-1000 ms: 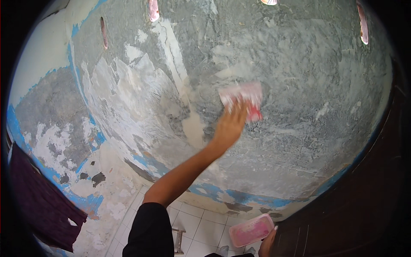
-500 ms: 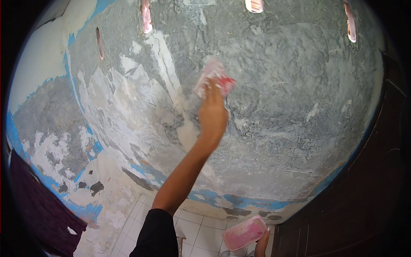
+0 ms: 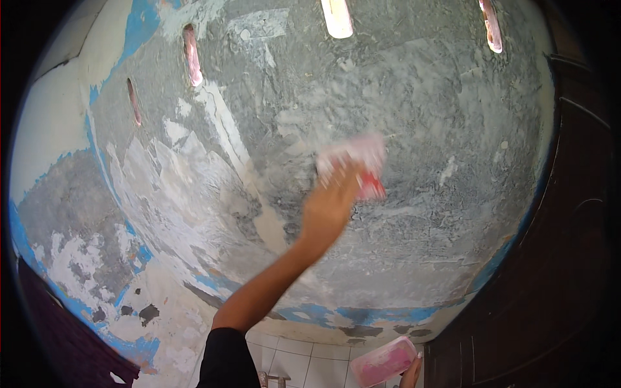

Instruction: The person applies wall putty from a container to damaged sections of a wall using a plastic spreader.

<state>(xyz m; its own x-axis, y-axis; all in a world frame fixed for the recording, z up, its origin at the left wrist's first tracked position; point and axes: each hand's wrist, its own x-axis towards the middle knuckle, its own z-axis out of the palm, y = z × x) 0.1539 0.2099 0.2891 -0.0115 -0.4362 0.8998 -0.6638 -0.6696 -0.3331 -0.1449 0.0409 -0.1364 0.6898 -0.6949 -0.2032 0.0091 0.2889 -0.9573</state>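
My left hand (image 3: 328,210), on an outstretched arm in a black sleeve, grips a flat, wide putty spreader (image 3: 369,152). Its blade is coated whitish-pink with a red part showing near my fingers, and motion blurs it. It lies against or just in front of the grey patchy wall (image 3: 414,136); I cannot tell whether the edge touches. Low on the right, my right hand (image 3: 412,374) is closed around the right end of a shallow pink tray (image 3: 383,362) smeared with pale paste. Most of that hand falls outside the picture.
Slot-shaped openings (image 3: 337,18) pierce the upper wall. A pale filled strip (image 3: 226,126) slants down its left part. A dark brown door or panel (image 3: 504,310) stands at the right, a dark purple cloth (image 3: 58,330) at lower left. White floor tiles (image 3: 291,365) lie below.
My left hand and the spreader have moved down and to the right across the wall. The view has shifted, so the wall openings sit lower and further left. The tray stays in my right hand.
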